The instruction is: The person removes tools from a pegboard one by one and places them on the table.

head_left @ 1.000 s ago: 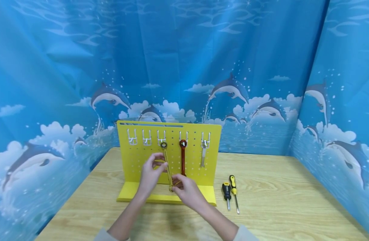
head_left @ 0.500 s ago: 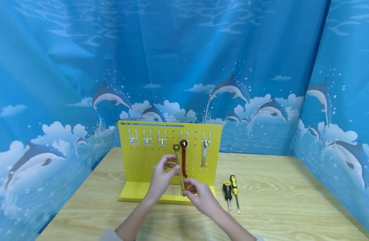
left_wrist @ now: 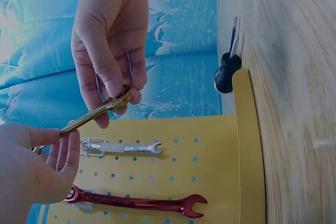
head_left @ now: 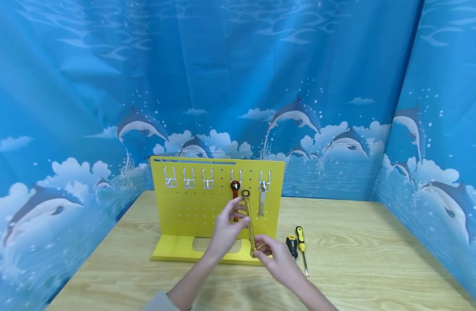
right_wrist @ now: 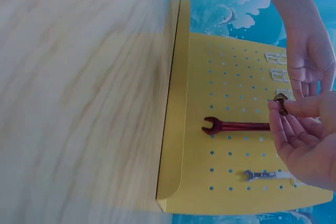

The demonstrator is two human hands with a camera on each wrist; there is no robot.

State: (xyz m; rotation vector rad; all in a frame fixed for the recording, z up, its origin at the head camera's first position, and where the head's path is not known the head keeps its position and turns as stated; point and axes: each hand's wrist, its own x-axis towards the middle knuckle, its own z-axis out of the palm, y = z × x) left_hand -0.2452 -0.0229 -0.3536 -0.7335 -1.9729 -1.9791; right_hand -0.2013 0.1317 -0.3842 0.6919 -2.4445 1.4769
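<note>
A gold-coloured combination wrench (head_left: pixel 250 222) stands nearly upright in front of the yellow pegboard (head_left: pixel 183 211), its ring end on top. My left hand (head_left: pixel 227 226) pinches it near the upper part. Down at its open end, my right hand (head_left: pixel 276 258) grips it between thumb and fingers, as the left wrist view also shows. Behind my left hand, a red wrench (left_wrist: pixel 131 201) hangs from a white hook, partly hidden in the head view. Farther right, a smaller silver wrench (head_left: pixel 262 203) hangs on another hook.
Three white hooks, one of them the leftmost hook (head_left: pixel 170 178), carry nothing on the board's left side. Two screwdrivers lie right of the board: a short black one (head_left: pixel 292 245) and a longer yellow-and-black one (head_left: pixel 301 242). A dolphin-print curtain (head_left: pixel 230 86) surrounds the wooden table (head_left: pixel 346 250).
Both hands have carried the gold wrench rightward, from before the third hook, past the red wrench, to the space between the red and silver wrenches. The other tools have stayed put.
</note>
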